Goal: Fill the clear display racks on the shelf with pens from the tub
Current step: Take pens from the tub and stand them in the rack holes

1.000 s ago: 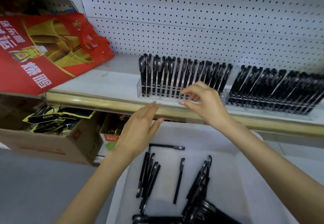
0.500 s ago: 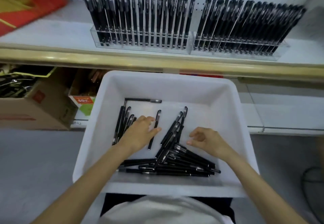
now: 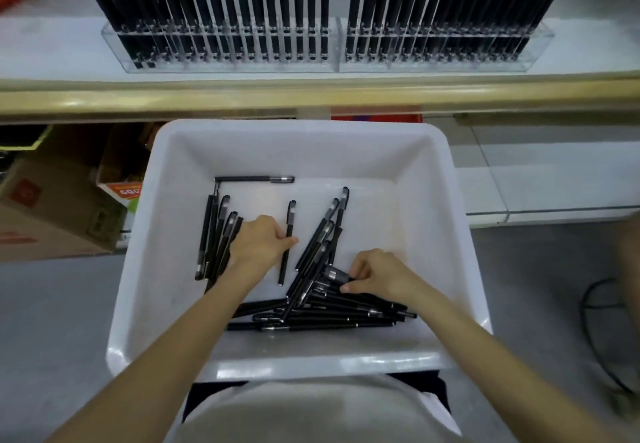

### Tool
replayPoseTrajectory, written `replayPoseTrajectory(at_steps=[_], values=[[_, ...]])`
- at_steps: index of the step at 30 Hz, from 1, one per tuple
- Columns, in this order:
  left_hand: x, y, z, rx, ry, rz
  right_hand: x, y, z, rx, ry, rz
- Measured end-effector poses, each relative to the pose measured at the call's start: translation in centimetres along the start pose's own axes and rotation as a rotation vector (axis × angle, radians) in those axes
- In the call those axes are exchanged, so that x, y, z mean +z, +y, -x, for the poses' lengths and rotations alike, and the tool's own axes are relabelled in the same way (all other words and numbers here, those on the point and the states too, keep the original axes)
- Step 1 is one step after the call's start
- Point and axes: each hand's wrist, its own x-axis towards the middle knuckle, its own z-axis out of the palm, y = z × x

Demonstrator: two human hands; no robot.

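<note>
Clear racks (image 3: 235,61) of standing pens line the shelf (image 3: 52,44) across the top of the frame. In the white tub (image 3: 433,200) at centre, the left hand (image 3: 258,241) curls around a single pen (image 3: 290,214). The right hand (image 3: 379,274) pinches a top pen (image 3: 334,273) on the pile (image 3: 329,316).

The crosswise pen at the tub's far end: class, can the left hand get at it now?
Probably yes. The crosswise pen lies uncovered on the tub floor, just beyond the left hand, though its fingers curl round a single pen.
</note>
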Motion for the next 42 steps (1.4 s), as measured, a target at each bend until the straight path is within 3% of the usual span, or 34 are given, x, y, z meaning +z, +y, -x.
replayPoseTrajectory(at_steps=[12, 14, 17, 20, 32, 42], values=[[-0.5, -0.7, 0.0, 0.04, -0.062, 0.098, -1.1, 0.1, 0.0, -0.043, 0.023, -0.086], [-1.3, -0.6, 0.4, 0.037, -0.089, 0.263, -1.9, -0.4, 0.4, -0.076, 0.071, -0.126], [-3.8, 0.1, 1.9, 0.0, -0.198, 0.7, -3.2, -1.9, 1.0, -0.133, 0.158, -0.277], [-7.0, 0.1, 2.9, 0.049, -0.227, 0.888, -4.5, -4.2, 1.2, -0.213, 0.172, -0.432], [-17.6, -4.0, 1.8, 0.134, 0.073, 1.339, -9.7, -19.9, -3.0, -0.65, 0.232, -0.483], [-22.5, -5.7, -0.5, 0.196, 0.305, 1.512, -13.4, -32.2, -8.0, -0.956, 0.741, -0.423]])
